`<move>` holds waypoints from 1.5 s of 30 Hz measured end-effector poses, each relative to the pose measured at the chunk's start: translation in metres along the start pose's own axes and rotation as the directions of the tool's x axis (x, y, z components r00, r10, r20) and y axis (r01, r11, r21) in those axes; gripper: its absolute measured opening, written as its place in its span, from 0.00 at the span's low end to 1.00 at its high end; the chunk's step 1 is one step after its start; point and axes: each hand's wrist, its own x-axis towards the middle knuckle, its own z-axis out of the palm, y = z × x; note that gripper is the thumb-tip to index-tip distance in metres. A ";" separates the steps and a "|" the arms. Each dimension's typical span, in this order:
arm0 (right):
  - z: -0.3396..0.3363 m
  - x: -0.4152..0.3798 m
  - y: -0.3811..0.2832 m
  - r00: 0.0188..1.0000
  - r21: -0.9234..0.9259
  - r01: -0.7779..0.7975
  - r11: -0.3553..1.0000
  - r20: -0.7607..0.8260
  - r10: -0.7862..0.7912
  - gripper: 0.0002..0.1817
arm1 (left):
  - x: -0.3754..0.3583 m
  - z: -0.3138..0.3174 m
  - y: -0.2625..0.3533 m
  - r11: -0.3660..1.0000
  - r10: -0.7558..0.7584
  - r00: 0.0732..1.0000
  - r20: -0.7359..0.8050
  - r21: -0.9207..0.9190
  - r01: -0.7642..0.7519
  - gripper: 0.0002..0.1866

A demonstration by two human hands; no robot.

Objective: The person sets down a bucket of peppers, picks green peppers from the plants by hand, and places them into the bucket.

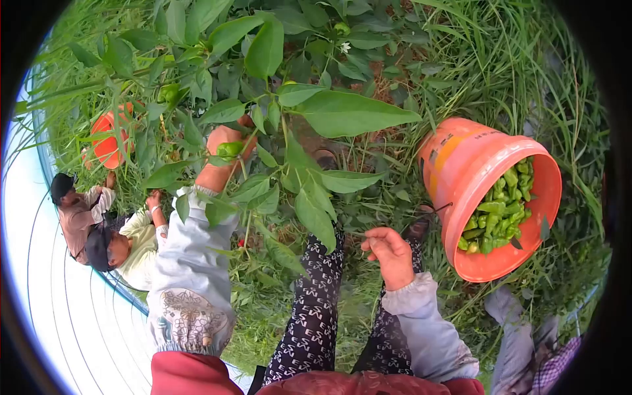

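My left hand (220, 146) reaches in among the leaves of a pepper plant (299, 158), its fingers mostly hidden by foliage. A green pepper (230, 150) overlaps the back of this hand in the view. Lower down, my right hand (390, 255) hovers in front of my legs with fingers loosely bent and slightly apart, and nothing shows in it. To its right, an orange bucket (454, 155) leans over on the grass, its mouth tilted toward me. Many green peppers (497, 214) lie inside.
At the left, two people in dark caps (64, 186) work near another orange bucket (105, 139). Tall grass (487, 59) surrounds the plants. A person's clothed legs (513, 329) show at lower right. A pale curved cover (72, 309) runs along the left.
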 end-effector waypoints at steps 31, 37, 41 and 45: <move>0.035 0.060 -0.023 0.986 0.636 -0.109 0.764 0.166 0.002 0.09 | -0.074 0.001 0.102 0.498 -0.258 0.963 0.084 -0.842 0.207 0.21; 0.026 0.049 -0.012 0.990 0.605 -0.113 0.788 0.139 0.036 0.09 | -0.027 0.000 0.104 0.233 -0.166 0.957 -0.240 -0.952 -0.198 0.24; 0.023 0.042 -0.006 0.993 0.620 -0.108 0.777 0.103 0.057 0.11 | -0.012 -0.017 0.133 0.104 -0.191 0.981 -0.016 -0.995 0.004 0.30; 0.023 0.036 -0.003 0.993 0.600 -0.118 0.792 0.095 0.076 0.10 | -0.015 -0.026 0.146 -0.114 -0.219 0.975 0.025 -0.994 0.000 0.30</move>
